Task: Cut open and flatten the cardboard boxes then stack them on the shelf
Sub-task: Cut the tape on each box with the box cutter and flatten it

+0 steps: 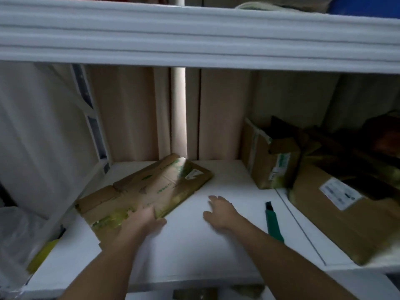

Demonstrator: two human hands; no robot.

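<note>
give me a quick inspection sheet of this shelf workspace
surface: white shelf, bare in the middle
job's things: flattened cardboard lying at left; two unflattened boxes at right; green cutter lying on the shelf
clutter: yellow item and clear plastic at far left
hands: left hand rests on the flattened cardboard's near edge; right hand open over the shelf, holding nothing
cables: nothing seen
surroundings: white upper shelf overhead, beige panels behind

Your open stretch of shelf [194,245] runs between the flattened cardboard [147,189] on the left and the cutter [273,221] on the right; boxes [337,213] block beyond it.
</note>
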